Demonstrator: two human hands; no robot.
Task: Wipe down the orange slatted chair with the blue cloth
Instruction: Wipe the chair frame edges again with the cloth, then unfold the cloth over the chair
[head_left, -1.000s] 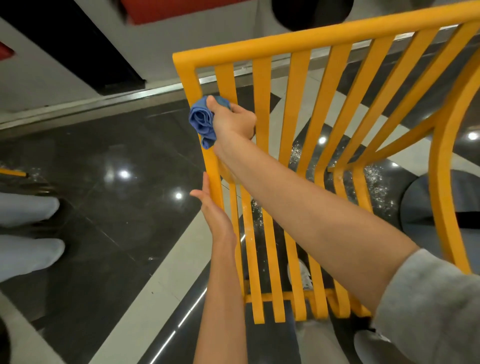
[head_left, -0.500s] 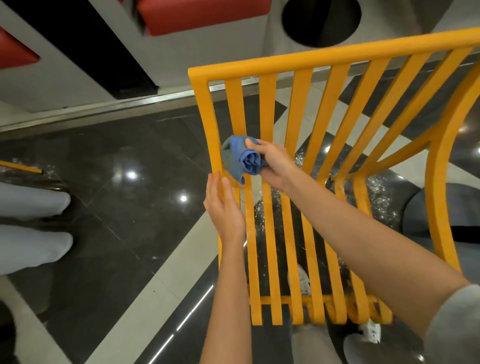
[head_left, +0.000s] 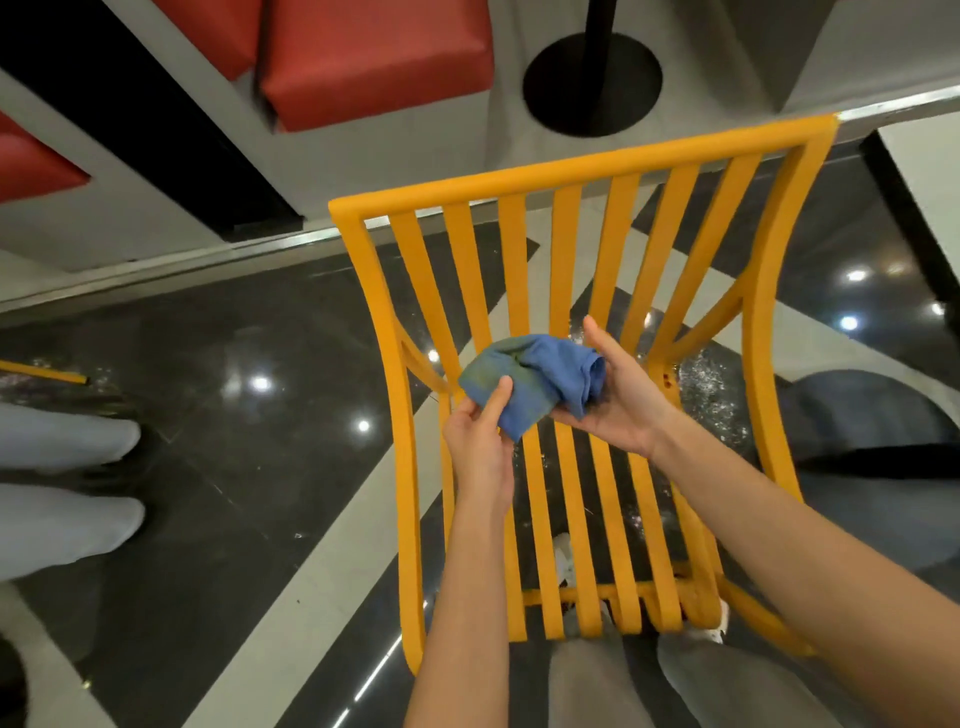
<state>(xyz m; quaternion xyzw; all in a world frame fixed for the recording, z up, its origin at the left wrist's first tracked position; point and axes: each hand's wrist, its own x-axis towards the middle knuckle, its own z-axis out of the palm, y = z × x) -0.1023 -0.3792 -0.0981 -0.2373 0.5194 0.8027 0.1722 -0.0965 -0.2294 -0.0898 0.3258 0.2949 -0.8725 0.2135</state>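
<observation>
The orange slatted chair (head_left: 566, 176) fills the middle of the view, seen from above with its top rail far and its slats running toward me. The crumpled blue cloth (head_left: 535, 382) hangs above the middle slats, held between both hands and off the chair. My left hand (head_left: 480, 436) pinches its near left corner between thumb and fingers. My right hand (head_left: 618, 400) cups the cloth's right side from below, palm up. Neither hand touches the chair.
Glossy black and white tiled floor lies under the chair. Another person's grey-trousered legs (head_left: 62, 478) stand at the left edge. Red seat cushions (head_left: 374, 57) and a black round table base (head_left: 592, 83) are beyond the top rail. My own legs (head_left: 597, 675) are below.
My right hand lifted the cloth off the left slats and drew it toward the middle. My left hand let go of the chair's left post and took hold of the cloth. The view pulled back.
</observation>
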